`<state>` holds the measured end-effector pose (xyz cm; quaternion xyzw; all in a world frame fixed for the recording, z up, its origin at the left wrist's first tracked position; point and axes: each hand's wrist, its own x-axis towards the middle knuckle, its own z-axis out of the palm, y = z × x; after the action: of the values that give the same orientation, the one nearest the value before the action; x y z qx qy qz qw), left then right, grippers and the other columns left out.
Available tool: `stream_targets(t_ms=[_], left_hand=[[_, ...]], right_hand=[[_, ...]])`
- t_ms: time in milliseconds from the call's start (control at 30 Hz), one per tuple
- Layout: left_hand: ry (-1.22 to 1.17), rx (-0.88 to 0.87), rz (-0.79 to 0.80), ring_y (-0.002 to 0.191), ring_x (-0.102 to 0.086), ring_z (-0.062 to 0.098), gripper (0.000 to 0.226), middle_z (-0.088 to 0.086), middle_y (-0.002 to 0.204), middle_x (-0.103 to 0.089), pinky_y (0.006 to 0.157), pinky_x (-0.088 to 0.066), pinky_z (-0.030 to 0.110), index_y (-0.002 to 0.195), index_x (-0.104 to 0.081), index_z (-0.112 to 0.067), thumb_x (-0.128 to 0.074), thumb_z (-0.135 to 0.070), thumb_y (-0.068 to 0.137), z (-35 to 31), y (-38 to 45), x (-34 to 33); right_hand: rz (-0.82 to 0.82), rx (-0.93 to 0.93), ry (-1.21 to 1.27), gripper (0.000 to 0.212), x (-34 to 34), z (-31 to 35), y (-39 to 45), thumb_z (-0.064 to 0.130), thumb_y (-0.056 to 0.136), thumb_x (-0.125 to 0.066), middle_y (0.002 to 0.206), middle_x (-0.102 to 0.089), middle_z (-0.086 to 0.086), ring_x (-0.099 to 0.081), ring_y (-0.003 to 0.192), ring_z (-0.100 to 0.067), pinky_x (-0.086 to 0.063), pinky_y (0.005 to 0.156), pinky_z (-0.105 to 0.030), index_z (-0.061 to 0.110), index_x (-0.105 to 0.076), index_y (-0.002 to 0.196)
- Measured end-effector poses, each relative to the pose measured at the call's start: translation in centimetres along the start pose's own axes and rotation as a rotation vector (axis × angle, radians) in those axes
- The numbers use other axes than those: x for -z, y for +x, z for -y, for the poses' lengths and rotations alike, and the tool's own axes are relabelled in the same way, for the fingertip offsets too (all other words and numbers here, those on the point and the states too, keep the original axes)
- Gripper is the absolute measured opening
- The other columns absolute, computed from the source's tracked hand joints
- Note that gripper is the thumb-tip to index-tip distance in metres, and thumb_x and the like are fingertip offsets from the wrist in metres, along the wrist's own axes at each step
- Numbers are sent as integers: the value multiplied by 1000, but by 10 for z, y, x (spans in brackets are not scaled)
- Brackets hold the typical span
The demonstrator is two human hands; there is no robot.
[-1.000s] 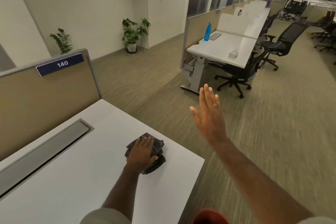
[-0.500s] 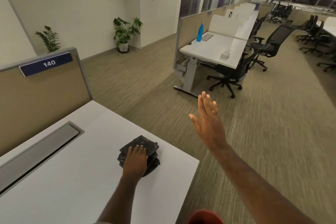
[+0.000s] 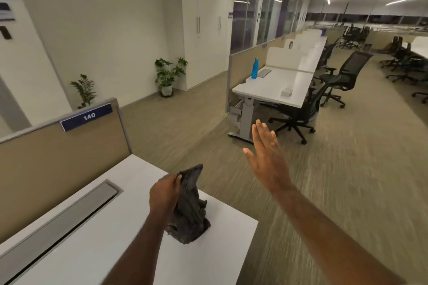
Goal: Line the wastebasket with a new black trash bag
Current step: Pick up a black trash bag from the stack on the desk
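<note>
A black trash bag (image 3: pixel 191 210) hangs partly unfolded from my left hand (image 3: pixel 165 193), which pinches its top. The bag's lower end still rests on a folded black pile at the near corner of the white desk (image 3: pixel 92 245). My right hand (image 3: pixel 266 159) is held out flat over the carpet to the right of the desk, fingers straight and holding nothing. No wastebasket is in view.
A tan partition (image 3: pixel 58 152) marked 140 backs the desk, with a grey cable tray (image 3: pixel 58 220) set into the top. Across the carpeted aisle stand another white desk (image 3: pixel 278 85) with a blue bottle (image 3: pixel 254 68), black office chairs (image 3: pixel 301 109) and potted plants (image 3: pixel 169 76).
My left hand went from pressing flat on the folded bags to pinching one and lifting it up off the pile. My right hand stays out, open.
</note>
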<state>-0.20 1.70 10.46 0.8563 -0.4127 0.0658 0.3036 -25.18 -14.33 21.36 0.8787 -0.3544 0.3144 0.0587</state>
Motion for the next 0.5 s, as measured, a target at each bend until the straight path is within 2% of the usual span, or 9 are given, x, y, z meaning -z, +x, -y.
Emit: stream_targets(t_ms=[133,367,433,500], left_hand=[[-73,-8,-131,80,-67,28,27,3,86,-74,64,-48,34,91,-69,-19,-48,-34,98,-46,1,47],[-278,-153,-239,68,-64,18,24,-1,80,-74,58,-51,38,95,-71,-22,-52,-37,97,-163,-19,130],[-337,-174,-272,64,-61,14,25,-2,76,-70,55,-48,35,92,-70,-21,-52,-37,97,-202,-29,151],[-403,-159,-308,59,-53,7,25,-4,71,-63,51,-38,29,86,-66,-19,-50,-35,98,-243,-41,171]], right_hand=[[-18,32,52,70,36,1,0,43,102,-38,168,-15,-10,-11,156,-22,-15,127,-42,6,-20,158],[-72,98,179,67,111,-13,-25,31,99,-56,164,-28,-7,-23,154,-21,-18,127,-44,10,-29,157],[-102,112,225,64,133,-22,-43,28,96,-60,161,-36,-6,-29,152,-20,-20,126,-47,12,-37,154],[-142,114,292,60,154,-33,-66,18,94,-64,158,-41,-3,-35,149,-17,-19,126,-46,16,-45,150]])
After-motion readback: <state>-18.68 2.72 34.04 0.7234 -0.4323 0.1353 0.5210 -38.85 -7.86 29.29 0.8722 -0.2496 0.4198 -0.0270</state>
